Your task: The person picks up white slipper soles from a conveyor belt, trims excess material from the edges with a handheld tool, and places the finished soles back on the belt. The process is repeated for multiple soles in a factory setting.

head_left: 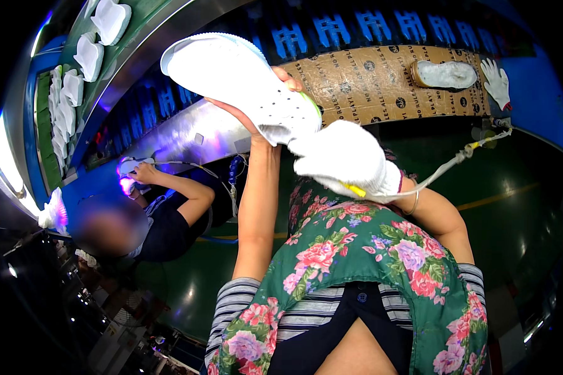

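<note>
The left hand (256, 119) is clamped under the shoe (241, 81), the gloved right hand (344, 159), at 4 o'clock of it, is closed on a tool (355, 189), and the shoe may slip if that thin grip loosens.

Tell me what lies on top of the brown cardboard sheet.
On the cardboard sheet lies a white shoe sole, with a white glove at its right end. The held white shoe covers its left end.

Open space lies right of the gloved right hand (347, 159); a co-worker's arm (181, 187) and hanging cable (233, 181) obstruct the left side.
</note>
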{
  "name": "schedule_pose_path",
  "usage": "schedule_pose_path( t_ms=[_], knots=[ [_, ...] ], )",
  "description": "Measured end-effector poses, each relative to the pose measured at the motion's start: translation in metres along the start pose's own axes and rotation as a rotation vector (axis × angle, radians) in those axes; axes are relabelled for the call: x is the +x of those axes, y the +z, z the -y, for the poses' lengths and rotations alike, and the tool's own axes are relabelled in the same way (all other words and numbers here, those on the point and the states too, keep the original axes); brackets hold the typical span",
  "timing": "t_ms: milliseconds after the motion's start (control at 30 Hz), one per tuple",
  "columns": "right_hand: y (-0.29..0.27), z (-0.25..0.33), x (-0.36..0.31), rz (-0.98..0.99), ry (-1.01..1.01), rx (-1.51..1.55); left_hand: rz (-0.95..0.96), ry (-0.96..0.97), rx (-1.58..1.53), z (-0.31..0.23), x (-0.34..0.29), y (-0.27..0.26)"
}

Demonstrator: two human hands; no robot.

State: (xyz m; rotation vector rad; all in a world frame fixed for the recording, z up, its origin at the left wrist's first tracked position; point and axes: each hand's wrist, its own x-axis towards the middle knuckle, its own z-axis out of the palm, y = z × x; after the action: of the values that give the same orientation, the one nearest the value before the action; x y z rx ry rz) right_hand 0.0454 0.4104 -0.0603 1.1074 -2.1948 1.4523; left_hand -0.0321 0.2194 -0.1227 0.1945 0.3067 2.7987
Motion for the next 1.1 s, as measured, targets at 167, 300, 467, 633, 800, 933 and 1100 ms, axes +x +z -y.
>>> schedule_pose_path(
  t_ms=[167,300,467,633,800,933,1100],
  knots=[
    [-0.01,0.002,0.005,-0.026,0.11,0.179,-0.021,0.056,0.128,-0.008,0.0,-0.013],
    [0.005,-0.004,-0.004,0.013,0.062,-0.088,0.004,0.017,0.166,-0.007,0.008,-0.001],
    [-0.005,-0.001,0.004,0.032,0.335,0.439,0.018,-0.139,0.274,-0.02,0.003,-0.006],
    [0.012,-0.007,-0.005,0.067,0.016,-0.099,-0.106,-0.214,0.378,-0.022,0.006,-0.004],
    [-0.001,-0.003,0.009,0.1,0.121,0.421,0.072,-0.376,0.334,-0.033,0.006,-0.02],
    [0.001,-0.008,0.006,0.153,0.036,0.059,-0.095,-0.449,0.406,-0.036,-0.001,-0.032],
    [0.007,-0.013,0.001,0.242,0.03,0.152,-0.256,-0.662,0.545,-0.038,0.01,-0.019]
  ],
)
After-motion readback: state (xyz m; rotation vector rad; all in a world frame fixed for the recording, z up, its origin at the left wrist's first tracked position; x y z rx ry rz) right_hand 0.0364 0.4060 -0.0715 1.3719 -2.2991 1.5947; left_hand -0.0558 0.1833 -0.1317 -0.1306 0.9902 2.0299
